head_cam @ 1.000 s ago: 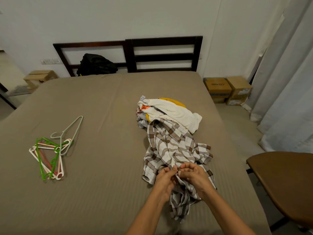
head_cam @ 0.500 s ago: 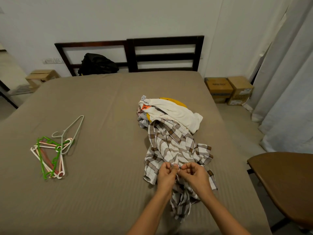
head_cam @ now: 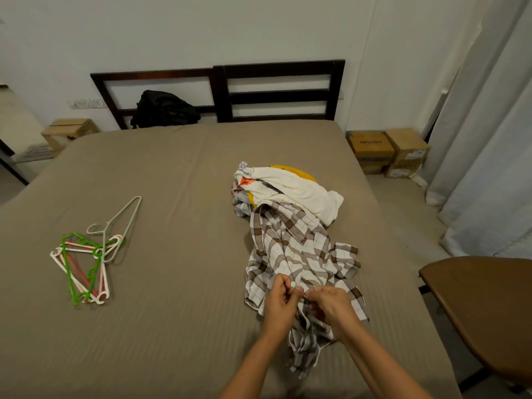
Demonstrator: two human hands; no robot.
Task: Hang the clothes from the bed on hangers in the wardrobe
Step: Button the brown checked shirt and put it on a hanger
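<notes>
Moved: your fingers have regripped the checked shirt, which lies mid-bed.
Hangers: heaped left, ready.
Left hand: pinching the shirt's edge.
Right hand: pinching beside it, probably to open it for hanging.

The bed wears a taupe sheet with fine tone-on-tone stripes. Toward its right edge, the checked shirt is white, crossed by brown and grey plaid bands. Behind it a cream garment carries an orange-and-black mark and lies over a yellow garment. Near the left edge, 1 green hanger is bright, 1 pale hanger grey-green, and the other hangers white, pink and dark red. The headboard is dark brown and the bag black.
</notes>
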